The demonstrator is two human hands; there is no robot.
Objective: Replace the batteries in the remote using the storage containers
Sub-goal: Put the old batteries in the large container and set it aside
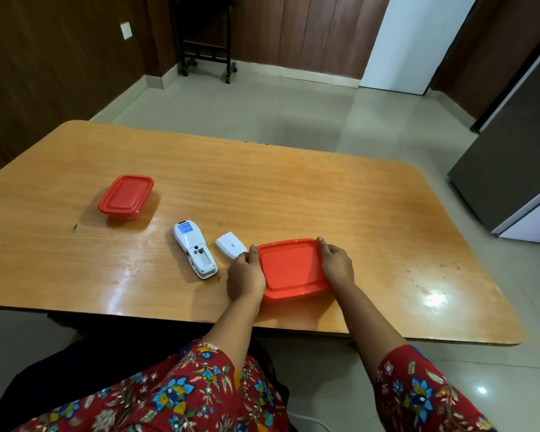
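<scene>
Both hands on the near red box

Left hand (245, 274) and right hand (337, 265) clasp opposite sides of the lidded box (292, 269) on the table (371, 213). At its 9 o'clock lie the cover (230, 244) and open-backed remote (195, 249); a second box (126, 194) sits at 10 o'clock

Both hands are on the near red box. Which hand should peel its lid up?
Right, probably. The right hand has fingertips at the far corner of the near container's lid, with clear table beside it. The left hand lies along the opposite edge, suited to steadying, and the battery cover crowds it.
</scene>
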